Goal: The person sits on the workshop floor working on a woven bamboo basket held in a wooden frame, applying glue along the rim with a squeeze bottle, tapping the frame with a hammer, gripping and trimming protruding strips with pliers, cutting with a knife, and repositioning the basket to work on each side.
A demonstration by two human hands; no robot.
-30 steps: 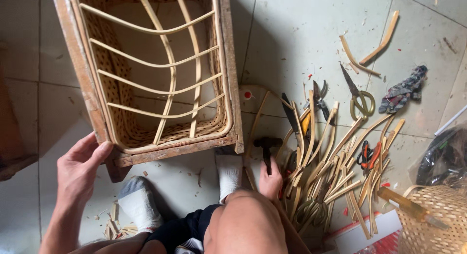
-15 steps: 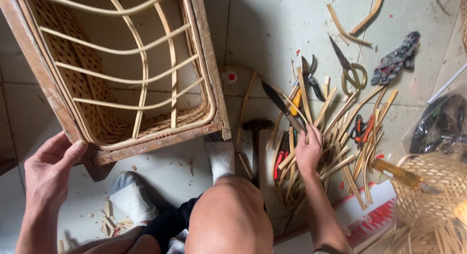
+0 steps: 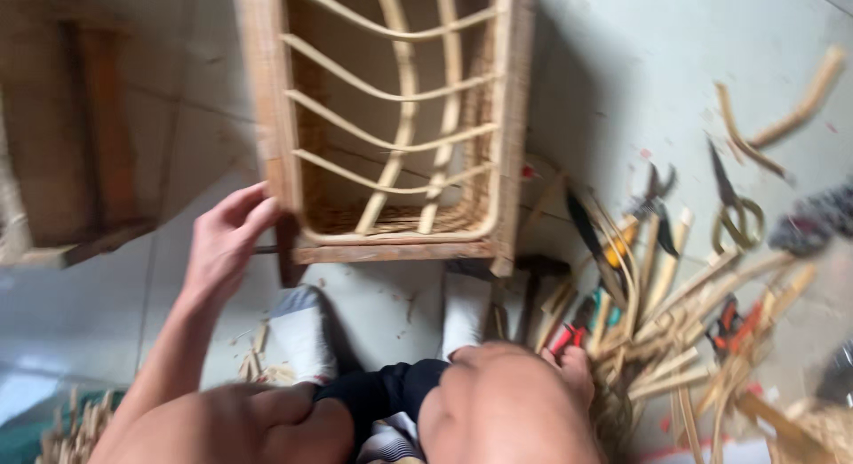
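Note:
A rattan chair frame (image 3: 391, 251) with curved cane ribs lies on the tiled floor in front of me. My left hand (image 3: 227, 246) grips its near left corner post. My right hand (image 3: 569, 371) is low on the right, partly hidden behind my knee (image 3: 506, 411). Its fingers curl around a red-handled tool (image 3: 567, 338) at the edge of a pile of cane strips (image 3: 675, 322). The picture is blurred by motion.
Scissors (image 3: 733, 211), dark pliers (image 3: 657, 193) and a hammer (image 3: 533, 277) lie among the strips on the right. Another wooden furniture piece (image 3: 80, 162) stands at the left. My feet in white socks (image 3: 298, 335) rest just below the frame.
My right hand has drawn back from the strip pile toward my knee, with the red-handled tool at its fingers. My left hand has closed onto the frame's corner. The view shifted right.

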